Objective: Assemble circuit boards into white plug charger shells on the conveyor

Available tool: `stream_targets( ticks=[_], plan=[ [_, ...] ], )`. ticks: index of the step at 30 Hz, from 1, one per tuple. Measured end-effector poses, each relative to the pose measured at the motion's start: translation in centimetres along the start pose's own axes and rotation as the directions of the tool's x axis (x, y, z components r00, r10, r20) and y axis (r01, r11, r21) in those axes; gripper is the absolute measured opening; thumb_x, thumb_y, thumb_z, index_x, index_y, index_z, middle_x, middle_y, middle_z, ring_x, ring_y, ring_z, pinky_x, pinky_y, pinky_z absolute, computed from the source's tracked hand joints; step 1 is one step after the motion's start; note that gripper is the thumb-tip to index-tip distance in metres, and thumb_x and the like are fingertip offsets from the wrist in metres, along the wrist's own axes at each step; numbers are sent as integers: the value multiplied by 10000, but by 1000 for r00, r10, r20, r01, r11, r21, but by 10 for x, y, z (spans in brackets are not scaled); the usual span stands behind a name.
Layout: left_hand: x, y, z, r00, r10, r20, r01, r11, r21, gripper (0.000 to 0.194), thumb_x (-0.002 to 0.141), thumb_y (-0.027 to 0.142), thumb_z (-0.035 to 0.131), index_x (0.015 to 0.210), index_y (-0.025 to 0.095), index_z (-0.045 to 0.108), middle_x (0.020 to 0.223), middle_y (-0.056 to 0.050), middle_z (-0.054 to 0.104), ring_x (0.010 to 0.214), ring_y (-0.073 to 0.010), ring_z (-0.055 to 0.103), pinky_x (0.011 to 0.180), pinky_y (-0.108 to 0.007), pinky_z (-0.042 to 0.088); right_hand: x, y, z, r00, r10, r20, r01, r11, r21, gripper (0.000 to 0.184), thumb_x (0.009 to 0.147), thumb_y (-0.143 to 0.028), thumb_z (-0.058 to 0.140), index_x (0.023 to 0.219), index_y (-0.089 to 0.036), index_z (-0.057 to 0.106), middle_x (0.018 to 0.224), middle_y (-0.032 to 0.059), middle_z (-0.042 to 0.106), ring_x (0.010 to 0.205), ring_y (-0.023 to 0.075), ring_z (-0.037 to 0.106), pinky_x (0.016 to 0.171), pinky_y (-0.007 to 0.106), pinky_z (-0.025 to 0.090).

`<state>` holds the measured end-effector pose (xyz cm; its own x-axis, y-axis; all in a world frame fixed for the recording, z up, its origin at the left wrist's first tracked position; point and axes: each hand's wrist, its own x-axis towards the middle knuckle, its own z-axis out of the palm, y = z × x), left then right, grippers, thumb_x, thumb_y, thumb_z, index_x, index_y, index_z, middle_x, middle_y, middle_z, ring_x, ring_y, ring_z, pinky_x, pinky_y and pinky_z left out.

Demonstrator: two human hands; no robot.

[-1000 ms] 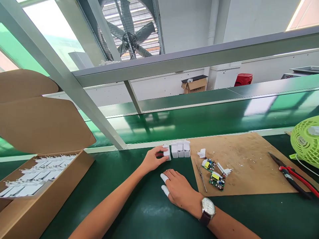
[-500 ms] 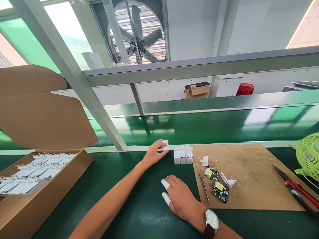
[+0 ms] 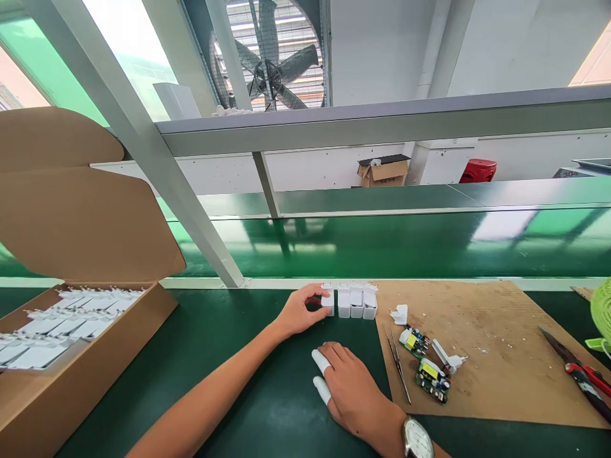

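My left hand (image 3: 298,312) pinches a small white plastic charger housing (image 3: 328,303) between thumb and fingers. The housing is upright at table level, just left of a row of three similar white housings (image 3: 356,303), with a narrow gap between. My right hand (image 3: 353,391) lies palm down on the green table, fingers stretched forward and holding nothing. White finger cots cover its thumb and one finger. To its right, metal tweezers (image 3: 399,366) lie on a brown board (image 3: 496,356), near two small circuit boards (image 3: 432,380) and white plastic pieces (image 3: 449,357).
An open cardboard box (image 3: 102,356) full of white parts stands at the left. Red-and-black-handled cutters (image 3: 575,369) lie on the board's right side, near a green fan (image 3: 602,312). A slanted metal post (image 3: 191,229) rises behind the table.
My left hand has lowered the white housing and brought it beside the row. My right hand stays resting on the table. The view has tilted slightly.
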<state>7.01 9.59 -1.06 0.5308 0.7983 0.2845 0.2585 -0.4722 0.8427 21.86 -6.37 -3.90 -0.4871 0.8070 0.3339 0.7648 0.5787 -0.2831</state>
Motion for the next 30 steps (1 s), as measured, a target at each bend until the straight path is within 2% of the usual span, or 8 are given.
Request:
stream_targets(
  ticks=[3, 7, 11, 15, 18, 21, 25, 30],
  plan=[
    [2, 0, 8, 1000, -29, 10, 30, 996, -84, 352, 759, 340, 814, 1026, 193, 637, 1224, -99, 659, 991, -201, 695, 920, -397, 613, -1, -1, 0, 1000, 11, -14, -11, 1000, 2, 419, 935, -172, 534, 1336, -69, 603, 1289, 183, 647, 1172, 318, 576, 1002, 450, 529],
    [2, -7, 12, 997, -74, 3, 73, 972, -225, 614, 713, 331, 873, 1206, 204, 529, 1232, -128, 641, 1128, -249, 657, 925, -420, 599, -4, 0, 4, 1000, 2, -16, -2, 1000, 17, 423, 917, -168, 548, 1326, -76, 606, 1322, 178, 622, 1204, 325, 544, 1033, 460, 506],
    [3, -17, 10, 994, -95, 51, 104, 969, -226, 780, 713, 321, 875, 1363, 208, 460, 1293, -160, 621, 1212, -278, 625, 969, -453, 575, -5, 2, 7, 1000, 7, 8, -7, 998, 55, 410, 889, -178, 584, 1293, -108, 613, 1342, 166, 596, 1228, 329, 506, 1038, 464, 488],
    [8, -20, 2, 980, -94, 176, 108, 991, -73, 720, 721, 379, 867, 1341, 207, 543, 1323, -160, 605, 1173, -294, 637, 963, -476, 576, -3, 2, 3, 998, 19, 52, -21, 998, 53, 349, 868, -201, 614, 1206, -116, 644, 1340, 172, 581, 1226, 332, 487, 1040, 474, 470],
    [11, -17, -5, 973, -22, 229, -23, 981, 192, 612, 711, 458, 873, 1228, 211, 659, 1379, -155, 562, 1270, -353, 554, 1046, -524, 523, 2, 1, -6, 993, 28, 112, -32, 999, 32, 281, 833, -198, 634, 1101, -125, 678, 1347, 176, 573, 1221, 328, 484, 1041, 459, 461],
    [16, -15, -9, 970, 20, 241, -111, 923, 369, 522, 784, 510, 806, 1196, 212, 688, 1373, -144, 558, 1321, -369, 491, 1143, -549, 427, 7, 0, -18, 987, 15, 159, -17, 1000, 10, 251, 810, -212, 653, 1040, -120, 693, 1331, 177, 573, 1206, 319, 486, 1021, 432, 463],
    [21, -17, -5, 971, 21, 237, -131, 877, 462, 491, 825, 560, 743, 1159, 204, 686, 1322, -133, 583, 1253, -357, 520, 1106, -526, 444, 10, 1, -25, 989, 25, 146, -23, 1000, -14, 225, 826, -238, 660, 1018, -123, 690, 1264, 159, 581, 1173, 305, 490, 983, 406, 467],
    [23, -18, 1, 974, 82, 209, -176, 857, 484, 487, 850, 581, 689, 1158, 205, 676, 1276, -126, 611, 1210, -348, 537, 1086, -511, 449, 11, 2, -26, 991, 16, 132, -10, 999, -45, 230, 860, -242, 652, 1054, -117, 666, 1235, 156, 588, 1125, 297, 504, 927, 405, 476]
  ],
)
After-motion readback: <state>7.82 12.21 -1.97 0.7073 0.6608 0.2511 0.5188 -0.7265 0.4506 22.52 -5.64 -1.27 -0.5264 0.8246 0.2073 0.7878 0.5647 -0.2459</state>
